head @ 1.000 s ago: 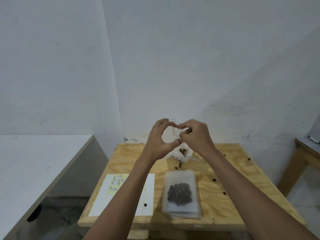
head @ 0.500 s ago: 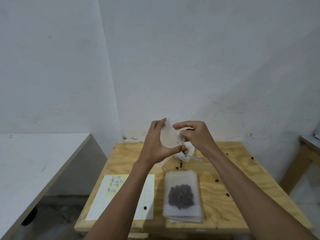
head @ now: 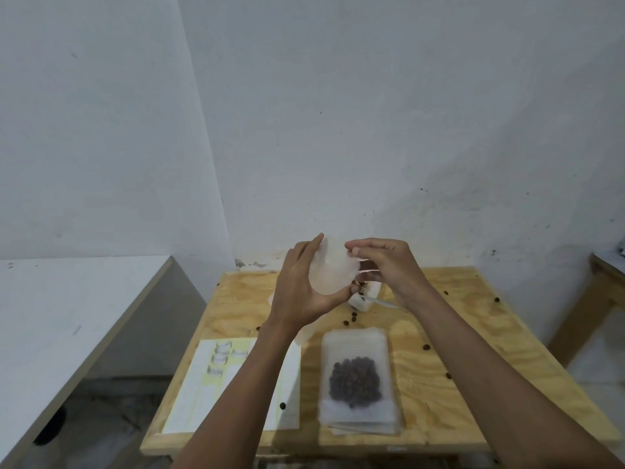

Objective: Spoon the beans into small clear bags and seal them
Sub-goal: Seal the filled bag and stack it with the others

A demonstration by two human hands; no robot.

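I hold a small clear bag (head: 333,274) in the air above the far part of the wooden table (head: 473,336). My left hand (head: 302,289) grips its left side and bottom edge with thumb and fingers. My right hand (head: 385,265) pinches its right edge near the top. Behind my hands a white bag of dark beans (head: 363,296) lies on the table with a white spoon handle (head: 384,302) sticking out to the right. A filled clear bag of beans (head: 356,380) lies flat on a stack of bags near the front edge.
A white and yellow sticker sheet (head: 203,390) lies at the table's front left. Loose beans (head: 426,346) are scattered over the top. A white counter (head: 67,316) stands to the left, and a second wooden table (head: 605,286) at the far right. The wall is close behind.
Both hands have risen slightly with the clear bag. The bag has spread out wider between them, and my right fingers have shifted along its upper right edge.
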